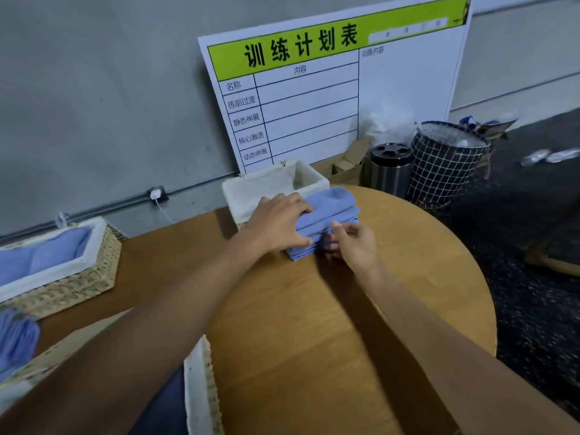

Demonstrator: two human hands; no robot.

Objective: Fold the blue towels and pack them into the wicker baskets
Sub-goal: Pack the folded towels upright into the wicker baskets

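Note:
A stack of folded blue towels [335, 208] lies on the round wooden table [314, 309], just in front of a white-lined wicker basket [251, 191] that looks empty. My left hand [277, 222] lies on the stack's left side, fingers curled over its top and front edge. My right hand [356, 243] pinches the stack's near right corner. A second lined basket [78, 271] at the left holds blue towels [47, 255]. A third basket's rim [197, 387] shows at the bottom, under my left arm.
More blue cloth [15, 340] hangs at the far left edge. Behind the table, a white and green chart board [329, 89] leans on the wall. A steel canister [390, 167], a black grid-pattern bin [445, 164] and cardboard boxes [345, 164] stand on the dark floor.

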